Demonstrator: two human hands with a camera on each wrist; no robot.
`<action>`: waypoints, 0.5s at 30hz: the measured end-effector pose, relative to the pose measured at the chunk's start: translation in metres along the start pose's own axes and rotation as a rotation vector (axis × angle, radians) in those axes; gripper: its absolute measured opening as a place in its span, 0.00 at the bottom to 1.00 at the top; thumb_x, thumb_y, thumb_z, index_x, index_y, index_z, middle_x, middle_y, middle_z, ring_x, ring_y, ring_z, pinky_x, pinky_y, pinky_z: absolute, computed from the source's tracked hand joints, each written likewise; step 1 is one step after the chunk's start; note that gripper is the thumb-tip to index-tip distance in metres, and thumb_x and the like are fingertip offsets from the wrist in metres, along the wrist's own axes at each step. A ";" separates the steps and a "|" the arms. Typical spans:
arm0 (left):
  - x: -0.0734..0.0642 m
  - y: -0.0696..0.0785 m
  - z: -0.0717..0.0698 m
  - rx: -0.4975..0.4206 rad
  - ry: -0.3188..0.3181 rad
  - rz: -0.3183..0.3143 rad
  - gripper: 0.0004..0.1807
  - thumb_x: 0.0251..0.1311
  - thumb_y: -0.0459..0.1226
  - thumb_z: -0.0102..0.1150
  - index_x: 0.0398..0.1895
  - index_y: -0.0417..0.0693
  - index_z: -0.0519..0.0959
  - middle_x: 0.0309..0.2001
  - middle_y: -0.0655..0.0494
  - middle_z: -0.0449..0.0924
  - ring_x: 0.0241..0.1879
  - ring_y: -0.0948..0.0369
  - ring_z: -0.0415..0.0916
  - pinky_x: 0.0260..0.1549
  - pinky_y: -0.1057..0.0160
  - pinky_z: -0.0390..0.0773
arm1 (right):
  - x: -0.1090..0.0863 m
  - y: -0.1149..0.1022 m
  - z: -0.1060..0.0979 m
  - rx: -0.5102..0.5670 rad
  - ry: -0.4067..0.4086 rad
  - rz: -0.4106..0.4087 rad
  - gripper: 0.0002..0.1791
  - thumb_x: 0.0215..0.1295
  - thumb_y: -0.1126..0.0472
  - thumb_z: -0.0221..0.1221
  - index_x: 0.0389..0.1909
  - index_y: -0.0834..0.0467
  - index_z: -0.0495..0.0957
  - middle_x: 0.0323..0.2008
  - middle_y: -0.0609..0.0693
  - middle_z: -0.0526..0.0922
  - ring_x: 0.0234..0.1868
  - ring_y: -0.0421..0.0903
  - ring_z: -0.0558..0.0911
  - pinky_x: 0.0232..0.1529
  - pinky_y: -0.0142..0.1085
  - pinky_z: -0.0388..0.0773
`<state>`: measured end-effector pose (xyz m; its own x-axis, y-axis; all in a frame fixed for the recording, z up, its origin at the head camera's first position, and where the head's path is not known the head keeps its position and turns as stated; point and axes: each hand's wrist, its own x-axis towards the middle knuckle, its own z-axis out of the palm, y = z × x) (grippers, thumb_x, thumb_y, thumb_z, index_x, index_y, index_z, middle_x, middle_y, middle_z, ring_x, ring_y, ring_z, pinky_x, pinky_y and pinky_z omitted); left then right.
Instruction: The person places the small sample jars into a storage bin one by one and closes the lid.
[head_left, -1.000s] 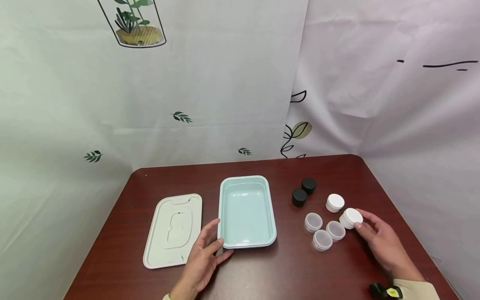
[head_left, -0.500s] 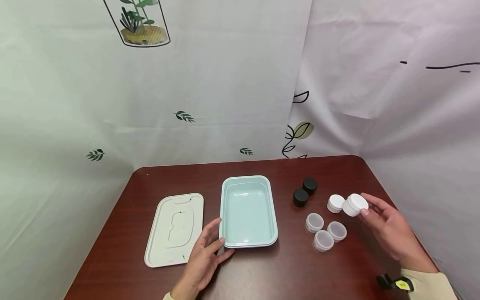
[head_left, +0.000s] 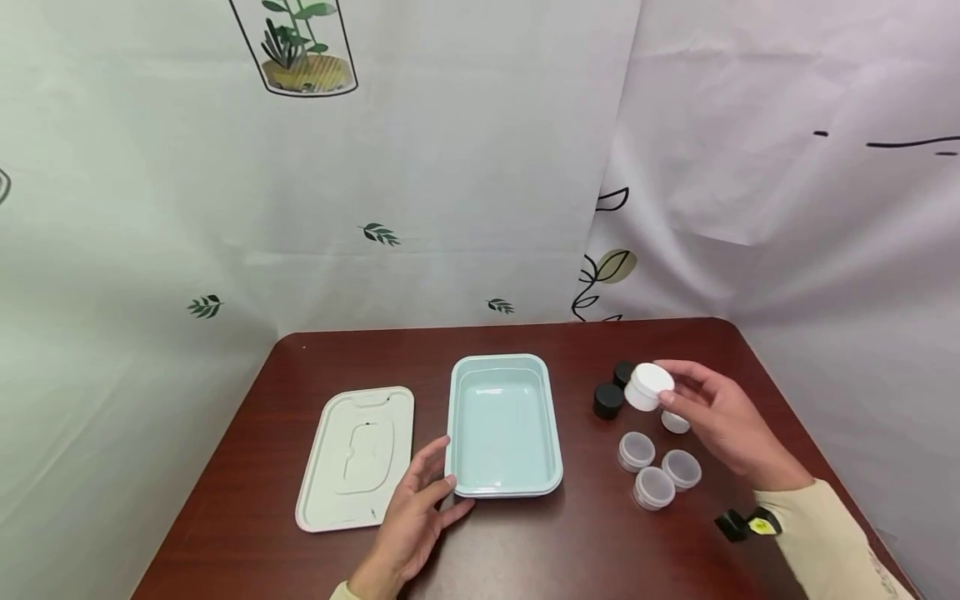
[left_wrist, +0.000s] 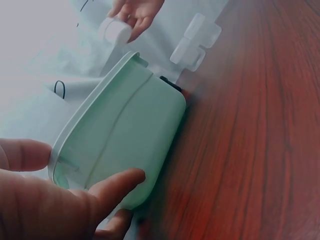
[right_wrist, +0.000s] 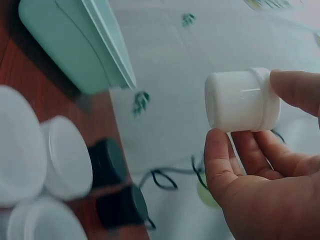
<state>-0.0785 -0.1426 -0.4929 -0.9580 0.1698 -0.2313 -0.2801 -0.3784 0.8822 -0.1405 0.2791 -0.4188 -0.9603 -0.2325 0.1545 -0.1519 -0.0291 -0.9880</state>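
In the head view my right hand [head_left: 723, 421] holds a white screw-lid jar [head_left: 649, 387] between thumb and fingers, raised above the table. The right wrist view shows this white jar [right_wrist: 242, 100] on its side relative to the camera, thumb on the lid end. My left hand [head_left: 416, 508] rests at the near left corner of a pale blue-green tray [head_left: 558, 467]. Its loosely extended fingers [left_wrist: 117, 187] touch the tray's rim and outer wall. Nothing shows inside the tray.
Two black jars [head_left: 607, 401] stand behind and left of the lifted jar, one partly hidden. Another white jar [head_left: 676, 422] is partly covered by the right hand. Three translucent jars [head_left: 654, 487] cluster nearer. A white lid [head_left: 318, 492] lies left of the tray.
My right hand has lifted the white jar off the table and carried it left over the other jars. The left hand stays at the tray's corner. The head view has shifted slightly.
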 end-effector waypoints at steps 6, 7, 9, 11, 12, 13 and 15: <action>0.001 0.001 0.000 0.002 0.002 -0.003 0.36 0.73 0.31 0.56 0.81 0.49 0.58 0.81 0.36 0.50 0.66 0.51 0.74 0.61 0.40 0.78 | 0.033 0.004 0.032 -0.136 -0.042 0.053 0.27 0.74 0.66 0.64 0.70 0.67 0.70 0.54 0.43 0.86 0.51 0.37 0.87 0.52 0.30 0.84; 0.001 0.001 0.000 0.003 0.003 -0.005 0.36 0.73 0.31 0.56 0.81 0.49 0.58 0.81 0.36 0.50 0.66 0.51 0.74 0.61 0.40 0.78 | 0.039 0.006 0.037 -0.154 -0.050 0.067 0.28 0.73 0.65 0.65 0.70 0.66 0.70 0.55 0.44 0.85 0.51 0.37 0.87 0.52 0.30 0.84; 0.001 0.002 0.000 0.005 0.004 -0.010 0.37 0.73 0.31 0.56 0.82 0.49 0.57 0.81 0.37 0.51 0.66 0.52 0.75 0.61 0.40 0.78 | 0.051 0.008 0.047 -0.168 -0.069 0.082 0.29 0.72 0.64 0.66 0.71 0.66 0.71 0.56 0.48 0.85 0.51 0.38 0.88 0.52 0.31 0.84; 0.002 0.002 -0.001 0.006 0.005 -0.014 0.37 0.74 0.31 0.56 0.82 0.49 0.57 0.81 0.37 0.50 0.66 0.52 0.74 0.61 0.40 0.78 | 0.062 0.010 0.057 -0.198 -0.085 0.103 0.30 0.71 0.61 0.68 0.71 0.63 0.72 0.58 0.52 0.84 0.51 0.39 0.88 0.53 0.31 0.83; 0.002 0.002 -0.001 0.006 0.004 -0.017 0.37 0.74 0.31 0.56 0.82 0.49 0.56 0.81 0.37 0.50 0.66 0.52 0.74 0.61 0.40 0.78 | 0.068 0.012 0.062 -0.212 -0.095 0.110 0.30 0.71 0.61 0.68 0.70 0.63 0.72 0.59 0.54 0.84 0.52 0.40 0.88 0.53 0.31 0.83; 0.002 0.002 -0.001 0.004 0.004 -0.018 0.37 0.74 0.31 0.56 0.82 0.49 0.56 0.82 0.37 0.50 0.66 0.52 0.74 0.61 0.40 0.78 | 0.073 0.013 0.066 -0.226 -0.105 0.119 0.30 0.71 0.60 0.69 0.70 0.61 0.73 0.59 0.56 0.84 0.52 0.41 0.88 0.54 0.32 0.83; 0.002 0.001 -0.001 0.001 0.005 -0.022 0.36 0.74 0.31 0.56 0.82 0.50 0.56 0.82 0.38 0.50 0.66 0.52 0.74 0.61 0.40 0.78 | 0.082 0.016 0.076 -0.245 -0.131 0.137 0.30 0.71 0.59 0.69 0.70 0.60 0.73 0.61 0.59 0.83 0.54 0.43 0.88 0.55 0.33 0.83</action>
<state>-0.0804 -0.1439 -0.4928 -0.9519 0.1736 -0.2527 -0.3010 -0.3739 0.8773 -0.2038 0.1852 -0.4228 -0.9397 -0.3419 0.0015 -0.0900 0.2432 -0.9658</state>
